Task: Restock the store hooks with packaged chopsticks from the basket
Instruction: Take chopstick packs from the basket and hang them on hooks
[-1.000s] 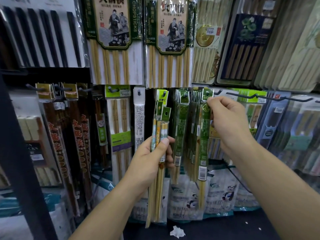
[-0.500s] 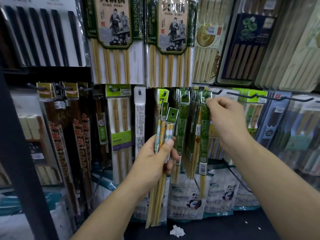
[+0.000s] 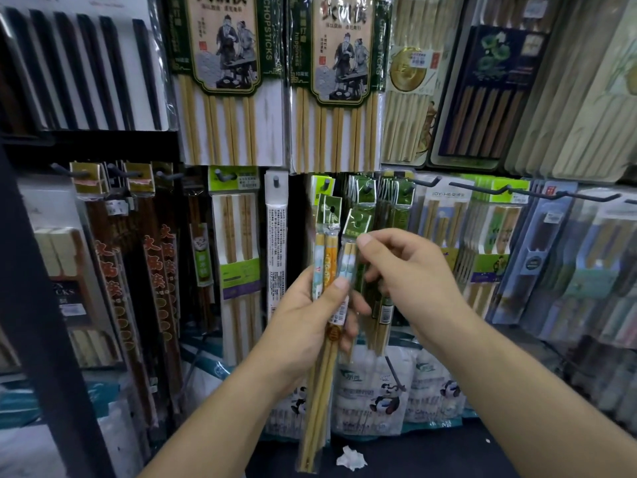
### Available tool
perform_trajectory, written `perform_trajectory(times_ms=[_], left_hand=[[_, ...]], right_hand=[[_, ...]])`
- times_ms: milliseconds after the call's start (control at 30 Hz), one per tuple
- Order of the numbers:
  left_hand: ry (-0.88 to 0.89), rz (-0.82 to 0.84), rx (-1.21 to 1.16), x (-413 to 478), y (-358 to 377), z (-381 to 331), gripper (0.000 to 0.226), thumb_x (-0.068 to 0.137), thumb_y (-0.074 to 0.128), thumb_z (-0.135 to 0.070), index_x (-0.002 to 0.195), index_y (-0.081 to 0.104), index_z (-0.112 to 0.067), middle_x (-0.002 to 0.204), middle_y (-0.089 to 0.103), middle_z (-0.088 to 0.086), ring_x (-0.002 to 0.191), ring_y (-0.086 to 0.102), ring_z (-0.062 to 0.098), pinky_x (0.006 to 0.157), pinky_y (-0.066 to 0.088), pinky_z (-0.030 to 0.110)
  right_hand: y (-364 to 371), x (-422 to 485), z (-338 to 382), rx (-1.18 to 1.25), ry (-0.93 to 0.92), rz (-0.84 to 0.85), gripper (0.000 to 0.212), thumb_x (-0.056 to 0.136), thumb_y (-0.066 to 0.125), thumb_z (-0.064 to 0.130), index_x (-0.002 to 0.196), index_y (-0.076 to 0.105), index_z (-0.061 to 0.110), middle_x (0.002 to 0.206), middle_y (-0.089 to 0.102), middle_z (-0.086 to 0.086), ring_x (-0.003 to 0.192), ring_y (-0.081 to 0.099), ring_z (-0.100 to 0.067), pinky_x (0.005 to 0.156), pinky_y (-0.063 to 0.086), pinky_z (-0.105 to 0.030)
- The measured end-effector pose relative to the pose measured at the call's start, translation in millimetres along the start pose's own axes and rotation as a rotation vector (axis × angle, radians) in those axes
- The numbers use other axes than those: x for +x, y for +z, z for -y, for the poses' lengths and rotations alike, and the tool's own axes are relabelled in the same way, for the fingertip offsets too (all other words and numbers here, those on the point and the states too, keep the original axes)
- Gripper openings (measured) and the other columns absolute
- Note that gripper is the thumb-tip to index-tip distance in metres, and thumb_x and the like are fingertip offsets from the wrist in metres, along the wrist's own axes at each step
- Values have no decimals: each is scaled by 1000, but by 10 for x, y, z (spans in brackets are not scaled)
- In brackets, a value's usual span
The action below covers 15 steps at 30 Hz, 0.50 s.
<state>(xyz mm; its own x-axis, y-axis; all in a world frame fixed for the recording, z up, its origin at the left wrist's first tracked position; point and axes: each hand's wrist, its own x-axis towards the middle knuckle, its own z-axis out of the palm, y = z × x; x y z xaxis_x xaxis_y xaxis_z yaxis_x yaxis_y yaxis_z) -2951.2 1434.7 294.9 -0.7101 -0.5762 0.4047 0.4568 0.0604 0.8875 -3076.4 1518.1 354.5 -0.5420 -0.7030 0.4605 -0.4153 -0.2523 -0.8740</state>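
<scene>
Our left hand grips a bundle of chopstick packs upright: clear sleeves, green header cards with hang holes, pale bamboo sticks with colourful printed tops. Just beside it, our right hand pinches the rightmost pack below its header. Above both hands, a hook carries similar green packs.

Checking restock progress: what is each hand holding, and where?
The left hand grips a bundle of chopstick packets around its middle; the right hand pinches one packet just below its green header card.
</scene>
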Motion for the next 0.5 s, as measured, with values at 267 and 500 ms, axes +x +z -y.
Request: perform_trajectory(times_ms=[267, 500], left_hand=[[-46, -69, -44, 10, -27, 4, 27, 86, 67, -50, 101, 74, -29, 94, 75, 8, 88, 73, 26, 74, 63, 44], [-48, -101, 119, 25, -102, -1, 27, 105, 48, -35, 95, 73, -35, 71, 64, -3, 61, 60, 11, 58, 54, 27]], right_hand=[[-39, 81, 121, 159, -35, -130, 34, 100, 61, 20, 69, 70, 27, 66, 63, 8, 60, 54, -6, 51, 43, -15], [-260, 360, 189, 43, -37, -288, 38, 102, 57, 29, 65, 59, 23, 56, 41, 12, 56, 38, -7, 61, 37, -23]])
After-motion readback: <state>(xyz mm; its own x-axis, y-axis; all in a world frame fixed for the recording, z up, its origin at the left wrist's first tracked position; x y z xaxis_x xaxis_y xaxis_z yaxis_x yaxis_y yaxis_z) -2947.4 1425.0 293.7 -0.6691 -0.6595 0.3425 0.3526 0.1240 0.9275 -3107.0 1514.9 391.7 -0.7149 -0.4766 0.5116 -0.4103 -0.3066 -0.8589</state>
